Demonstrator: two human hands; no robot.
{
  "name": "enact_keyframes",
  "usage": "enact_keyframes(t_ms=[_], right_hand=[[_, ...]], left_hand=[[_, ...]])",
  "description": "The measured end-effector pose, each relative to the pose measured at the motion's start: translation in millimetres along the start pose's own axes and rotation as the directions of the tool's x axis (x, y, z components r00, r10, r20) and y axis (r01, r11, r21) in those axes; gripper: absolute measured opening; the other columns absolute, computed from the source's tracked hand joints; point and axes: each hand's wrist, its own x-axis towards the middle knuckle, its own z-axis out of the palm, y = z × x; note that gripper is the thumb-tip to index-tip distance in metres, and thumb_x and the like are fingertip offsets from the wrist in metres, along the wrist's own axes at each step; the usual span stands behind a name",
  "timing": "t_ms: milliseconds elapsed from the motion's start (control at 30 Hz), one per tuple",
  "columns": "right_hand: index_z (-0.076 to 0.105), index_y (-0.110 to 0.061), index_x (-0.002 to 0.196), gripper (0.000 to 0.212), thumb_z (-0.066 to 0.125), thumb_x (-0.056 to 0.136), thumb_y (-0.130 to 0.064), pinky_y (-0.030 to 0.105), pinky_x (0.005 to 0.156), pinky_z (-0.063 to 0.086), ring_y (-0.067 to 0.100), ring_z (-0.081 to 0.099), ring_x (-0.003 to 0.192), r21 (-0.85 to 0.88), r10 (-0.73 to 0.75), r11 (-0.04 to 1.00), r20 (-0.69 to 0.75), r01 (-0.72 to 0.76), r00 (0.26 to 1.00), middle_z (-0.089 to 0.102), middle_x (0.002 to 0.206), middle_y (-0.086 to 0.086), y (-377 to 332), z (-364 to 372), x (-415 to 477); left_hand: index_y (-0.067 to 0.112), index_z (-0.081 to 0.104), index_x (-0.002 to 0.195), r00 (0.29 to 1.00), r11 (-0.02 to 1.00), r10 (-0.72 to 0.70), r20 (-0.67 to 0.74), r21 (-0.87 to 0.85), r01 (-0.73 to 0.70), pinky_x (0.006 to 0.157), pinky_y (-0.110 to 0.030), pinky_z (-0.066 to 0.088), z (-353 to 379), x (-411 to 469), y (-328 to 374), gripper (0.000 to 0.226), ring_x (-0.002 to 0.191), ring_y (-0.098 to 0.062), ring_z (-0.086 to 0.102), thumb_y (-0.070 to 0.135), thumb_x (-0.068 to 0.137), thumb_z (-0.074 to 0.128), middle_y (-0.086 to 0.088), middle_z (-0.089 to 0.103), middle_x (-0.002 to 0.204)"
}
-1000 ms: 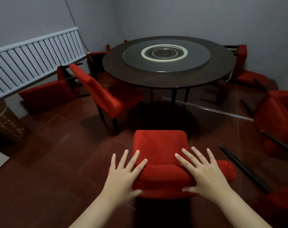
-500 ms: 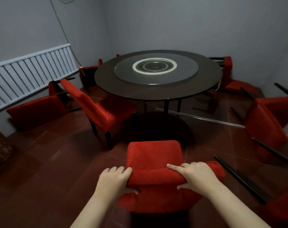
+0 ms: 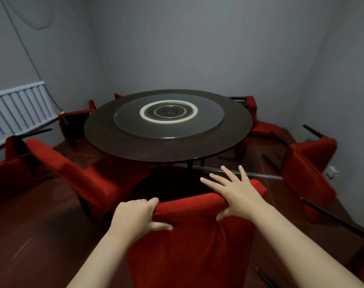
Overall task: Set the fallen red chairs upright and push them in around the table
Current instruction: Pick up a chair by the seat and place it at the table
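- Lower centre: left hand (image 3: 135, 217) grips the near chair (image 3: 189, 246) by its backrest; right hand (image 3: 237, 192) rests there, fingers spread.
- One round table (image 3: 135, 146); perhaps seven red chairs (image 3: 83, 179) in all.

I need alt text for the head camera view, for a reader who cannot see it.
A person's left hand grips the top edge of the backrest of a red chair, and the right hand rests open on it, facing a round dark table. A fallen chair lies on the floor at the right, another at the far left.
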Motion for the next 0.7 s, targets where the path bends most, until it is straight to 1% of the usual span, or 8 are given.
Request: enact_keyframes(t_ms=[100, 267, 300, 367, 467, 567, 633, 700], right_hand=[[-0.023, -0.052, 0.140, 0.119, 0.070, 0.068, -0.065, 0.062, 0.111, -0.010, 0.030, -0.018, 0.147, 0.016, 0.044, 0.999, -0.014, -0.044, 0.999, -0.004, 0.162, -0.009, 5.2, -2.9, 21.1], [-0.009, -0.049, 0.148, 0.120, 0.075, 0.064, -0.063, 0.061, 0.115, -0.001, 0.027, -0.012, 0.148, 0.128, 0.040, 0.990, 0.071, -0.049, 0.997, 0.003, 0.162, -0.008, 20.1, -11.4, 64.5], [-0.007, -0.048, 0.149, 0.121, 0.076, 0.063, -0.063, 0.061, 0.115, 0.001, 0.026, -0.010, 0.148, 0.136, 0.032, 0.990, 0.085, -0.043, 0.996, 0.005, 0.162, -0.008, 25.8, -12.9, 74.1], [-0.005, -0.046, 0.150, 0.123, 0.077, 0.060, -0.064, 0.060, 0.115, 0.004, 0.027, -0.006, 0.149, 0.155, 0.017, 0.987, 0.103, -0.032, 0.995, 0.009, 0.162, -0.008, 33.2, -15.1, 93.2], [-0.004, -0.045, 0.150, 0.127, 0.076, 0.056, -0.070, 0.057, 0.116, 0.005, 0.030, 0.001, 0.149, 0.170, -0.024, 0.986, 0.157, -0.003, 0.987, 0.014, 0.162, -0.005, 42.4, -19.9, 125.7], [0.002, -0.045, 0.151, 0.126, 0.071, 0.050, -0.080, 0.056, 0.115, 0.014, 0.032, 0.012, 0.147, 0.174, -0.072, 0.984, 0.205, 0.036, 0.976, 0.023, 0.159, -0.005, 52.2, -25.7, 160.9], [0.010, -0.046, 0.150, 0.123, 0.066, 0.047, -0.086, 0.052, 0.111, 0.027, 0.029, 0.027, 0.143, 0.177, -0.088, 0.983, 0.206, 0.051, 0.975, 0.035, 0.154, -0.007, 58.8, -28.5, 184.0], [0.023, -0.048, 0.145, 0.116, 0.062, 0.045, -0.090, 0.044, 0.103, 0.039, 0.022, 0.045, 0.132, 0.174, -0.086, 0.983, 0.202, 0.051, 0.976, 0.049, 0.143, -0.009, 65.1, -31.7, 204.9]], left_hand=[[0.029, 0.047, 0.072, 0.999, 0.999, -0.024, 0.037, 0.027, 0.023, 0.041, -0.023, 0.027, -2.7, 25.8, -11.2, 0.082, 0.052, -0.008, 0.061, 0.103, 0.050, 0.020, 0.009, 0.058, 0.057], [0.044, 0.059, 0.116, 0.998, 0.999, -0.043, -0.034, -0.025, 0.042, 0.064, -0.029, 0.054, 6.3, 56.4, -31.3, 0.092, 0.101, -0.013, 0.068, 0.102, 0.053, 0.023, 0.016, 0.070, 0.108], [0.042, 0.056, 0.126, 0.998, 0.998, -0.061, -0.027, -0.031, 0.060, 0.072, -0.034, 0.056, 12.2, 64.7, -35.7, 0.100, 0.115, -0.017, 0.063, 0.102, 0.054, 0.023, 0.013, 0.065, 0.124], [0.038, 0.043, 0.142, 0.996, 0.997, -0.081, 0.044, -0.007, 0.082, 0.089, -0.049, 0.051, 18.3, 80.1, -46.6, 0.110, 0.134, -0.024, 0.045, 0.102, 0.054, 0.027, 0.008, 0.044, 0.148], [0.038, 0.030, 0.149, 0.990, 0.994, -0.111, 0.091, 0.022, 0.110, 0.100, -0.060, 0.039, 18.5, 104.3, -59.9, 0.115, 0.144, -0.029, 0.025, 0.103, 0.054, 0.026, 0.006, 0.022, 0.158], [0.046, 0.011, 0.151, 0.968, 0.985, -0.174, 0.179, 0.019, 0.174, 0.111, -0.052, 0.030, 14.4, 129.0, -68.8, 0.121, 0.149, -0.022, 0.007, 0.106, 0.045, 0.016, 0.014, -0.001, 0.160], [0.050, 0.008, 0.149, 0.944, 0.972, -0.233, 0.232, 0.016, 0.235, 0.109, -0.042, 0.035, 14.1, 147.4, -76.5, 0.124, 0.148, -0.016, 0.014, 0.107, 0.038, 0.012, 0.019, -0.003, 0.160], [0.052, 0.015, 0.147, 0.937, 0.963, -0.267, 0.227, 0.020, 0.270, 0.097, -0.035, 0.046, 15.8, 166.3, -83.3, 0.122, 0.138, -0.011, 0.036, 0.106, 0.038, 0.016, 0.022, 0.006, 0.159]])
